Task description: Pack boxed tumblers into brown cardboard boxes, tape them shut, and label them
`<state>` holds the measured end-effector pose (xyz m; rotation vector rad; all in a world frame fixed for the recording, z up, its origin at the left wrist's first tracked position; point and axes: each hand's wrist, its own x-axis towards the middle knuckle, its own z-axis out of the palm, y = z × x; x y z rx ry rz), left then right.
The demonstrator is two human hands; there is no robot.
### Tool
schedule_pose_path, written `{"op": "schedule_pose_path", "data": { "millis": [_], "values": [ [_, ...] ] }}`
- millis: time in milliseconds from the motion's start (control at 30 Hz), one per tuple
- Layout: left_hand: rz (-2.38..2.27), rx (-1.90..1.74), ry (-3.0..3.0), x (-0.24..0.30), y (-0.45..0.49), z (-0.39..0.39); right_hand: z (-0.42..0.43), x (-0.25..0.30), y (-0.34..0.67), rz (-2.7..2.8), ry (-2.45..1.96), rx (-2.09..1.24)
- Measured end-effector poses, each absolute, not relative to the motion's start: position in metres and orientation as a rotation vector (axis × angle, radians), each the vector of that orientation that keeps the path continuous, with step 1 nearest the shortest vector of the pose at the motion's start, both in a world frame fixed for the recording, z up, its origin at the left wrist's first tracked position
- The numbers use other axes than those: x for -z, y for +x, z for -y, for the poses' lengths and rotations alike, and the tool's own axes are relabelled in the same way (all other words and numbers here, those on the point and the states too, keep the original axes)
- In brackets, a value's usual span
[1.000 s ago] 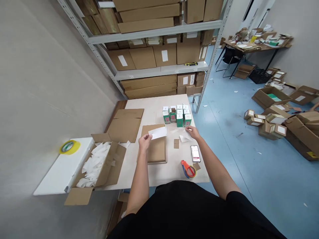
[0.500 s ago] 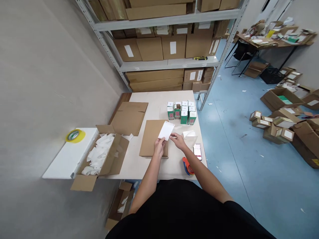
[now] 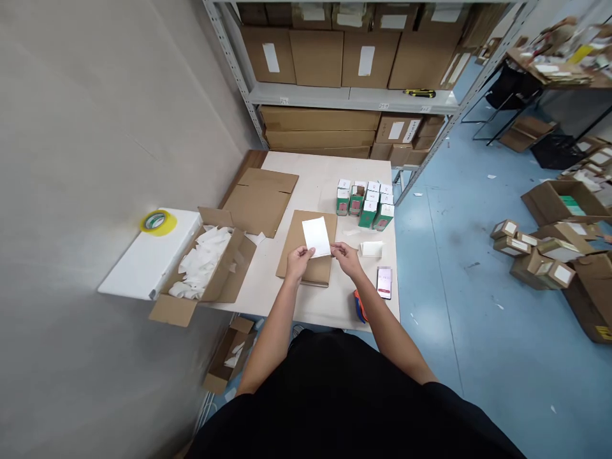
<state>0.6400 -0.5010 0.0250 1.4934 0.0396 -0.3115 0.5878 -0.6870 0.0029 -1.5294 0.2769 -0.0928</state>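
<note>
My left hand [image 3: 297,262] pinches the lower left corner of a white paper label [image 3: 316,236] between thumb and fingers. At the label's lower right edge, the fingers of my right hand [image 3: 347,258] are pressed together on its border. The label is held over a flat brown cardboard box [image 3: 306,271] on the table. Just right of my right hand lies a small stack of white labels [image 3: 371,249]. A phone [image 3: 384,282] with a lit screen is beside my right forearm, which partly hides an orange and blue tape dispenser [image 3: 359,307].
Several green and white small boxes [image 3: 368,213] stand at the table's right. Flattened cardboard [image 3: 261,207] lies at the left, near an open carton [image 3: 217,271] of white paper. Yellow tape [image 3: 157,222] rests on a white board [image 3: 143,268]. A loaded shelf [image 3: 354,99] stands behind.
The label has turned from a rightward slant to a slight leftward lean. My right fingers are now at its lower right edge. The whole view has shifted and tilted downward.
</note>
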Motion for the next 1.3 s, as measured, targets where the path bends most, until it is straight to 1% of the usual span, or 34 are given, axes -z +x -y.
{"op": "schedule_pose_path", "data": {
  "millis": [133, 567, 933, 1000, 1067, 1167, 1300],
  "values": [
    [-0.048, 0.300, 1.471, -0.031, 0.640, 0.497, 0.683, -0.005, 0.582, -0.299, -1.480, 0.053],
    [-0.046, 0.294, 1.417, -0.047, 0.640, 0.495, 0.674, -0.030, 0.576, -0.321, -1.437, 0.112],
    [-0.065, 0.302, 1.435, -0.038, 0.642, 0.495, 0.673, -0.037, 0.573, -0.249, -1.391, 0.109],
    [-0.083, 0.266, 1.485, -0.038, 0.641, 0.498, 0.674, -0.039, 0.573, -0.207, -1.384, 0.106],
    [-0.074, 0.153, 1.604, -0.042, 0.638, 0.501, 0.674, -0.041, 0.572, -0.180, -1.385, 0.115],
    [0.119, 0.023, 1.767, -0.052, 0.631, 0.508, 0.675, -0.044, 0.571, -0.161, -1.394, 0.138],
    [0.454, 0.117, 1.782, -0.065, 0.621, 0.516, 0.676, -0.049, 0.570, -0.114, -1.417, 0.156]
  ]
}}
